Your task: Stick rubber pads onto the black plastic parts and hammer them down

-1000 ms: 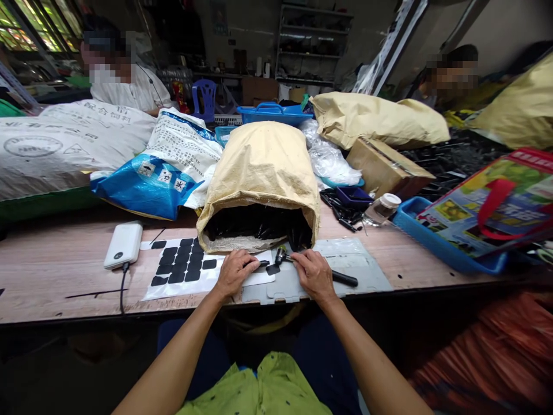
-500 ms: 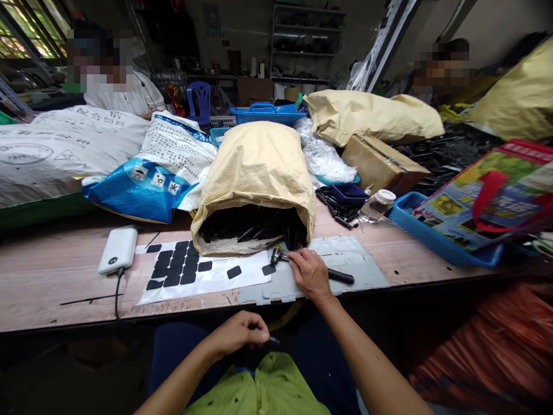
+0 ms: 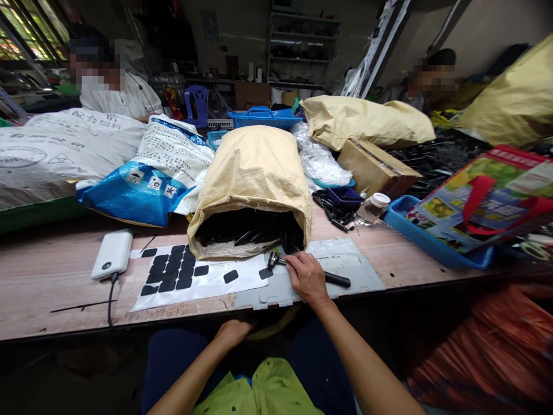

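Note:
My right hand point(image 3: 306, 278) is closed over the shaft of a small hammer point(image 3: 337, 279) with a metal head and a black handle. The hammer lies across a grey plate point(image 3: 360, 268) at the table's front. Left of it is a white sheet point(image 3: 216, 285) with several black rounded stickers point(image 3: 173, 268). My left hand point(image 3: 235, 333) is low, by the underside of the table edge above my lap, and its fingers are hidden. A yellow sack point(image 3: 254, 167) lies with its mouth toward me, full of black slender pieces point(image 3: 246, 236).
On the left a white power bank point(image 3: 112, 253) with a cable sits by a blue-and-white sack point(image 3: 159, 167). To the right are a glass jar point(image 3: 372, 208), a cardboard box point(image 3: 375, 167) and a blue tray point(image 3: 432, 239) holding a printed bag point(image 3: 488, 196). Two people sit beyond.
My left hand has moved from above my lap forward to the table edge, where its fingers have gone out of sight. My right hand stays on the hammer. The view has shifted slightly.

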`<action>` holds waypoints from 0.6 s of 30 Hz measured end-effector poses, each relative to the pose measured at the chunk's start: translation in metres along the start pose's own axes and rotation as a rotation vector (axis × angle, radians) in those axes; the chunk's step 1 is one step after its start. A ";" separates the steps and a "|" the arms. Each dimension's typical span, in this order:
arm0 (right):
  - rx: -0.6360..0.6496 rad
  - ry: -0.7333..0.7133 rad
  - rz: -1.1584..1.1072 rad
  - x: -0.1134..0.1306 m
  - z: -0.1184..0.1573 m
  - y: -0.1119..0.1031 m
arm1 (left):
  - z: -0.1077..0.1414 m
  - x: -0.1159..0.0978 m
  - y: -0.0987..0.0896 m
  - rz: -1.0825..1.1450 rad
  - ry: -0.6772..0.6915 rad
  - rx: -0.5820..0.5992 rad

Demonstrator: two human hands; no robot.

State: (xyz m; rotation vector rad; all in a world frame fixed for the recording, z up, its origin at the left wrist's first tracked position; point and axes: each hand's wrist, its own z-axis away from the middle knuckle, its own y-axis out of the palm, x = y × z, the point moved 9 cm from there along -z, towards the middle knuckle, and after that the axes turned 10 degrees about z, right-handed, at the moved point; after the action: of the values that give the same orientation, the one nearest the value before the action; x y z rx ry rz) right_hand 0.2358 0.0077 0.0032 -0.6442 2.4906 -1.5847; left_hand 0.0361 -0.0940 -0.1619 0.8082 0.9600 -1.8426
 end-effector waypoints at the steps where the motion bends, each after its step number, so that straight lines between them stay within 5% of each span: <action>1: 0.000 0.001 0.000 0.000 0.000 0.000 | 0.013 -0.009 0.001 -0.034 -0.026 0.076; 4: 0.003 0.008 0.005 0.001 0.000 0.000 | 0.051 -0.061 0.010 0.033 -0.007 0.489; 5: 0.004 0.010 0.009 0.001 0.000 0.000 | 0.055 -0.084 0.003 0.091 0.025 0.539; 7: 0.004 0.014 0.014 0.000 0.001 0.001 | 0.037 -0.129 -0.035 0.081 0.169 0.347; 10: 0.003 0.015 0.014 -0.001 0.001 0.001 | -0.001 -0.181 -0.116 -0.141 0.432 -0.332; 12: 0.004 0.010 0.012 -0.001 0.001 0.001 | -0.023 -0.193 -0.142 -0.325 0.451 -0.586; 15: 0.009 -0.002 0.014 -0.001 0.001 0.002 | -0.054 -0.192 -0.149 -0.500 0.376 -0.635; 18: 0.013 0.001 0.013 -0.001 0.001 0.002 | -0.051 -0.190 -0.150 -0.533 0.389 -0.634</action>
State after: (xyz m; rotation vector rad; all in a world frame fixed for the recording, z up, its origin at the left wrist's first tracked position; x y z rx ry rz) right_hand 0.2362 0.0082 0.0013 -0.6244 2.4778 -1.5960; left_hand -0.0163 0.0735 0.0128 0.5411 2.0357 -1.6489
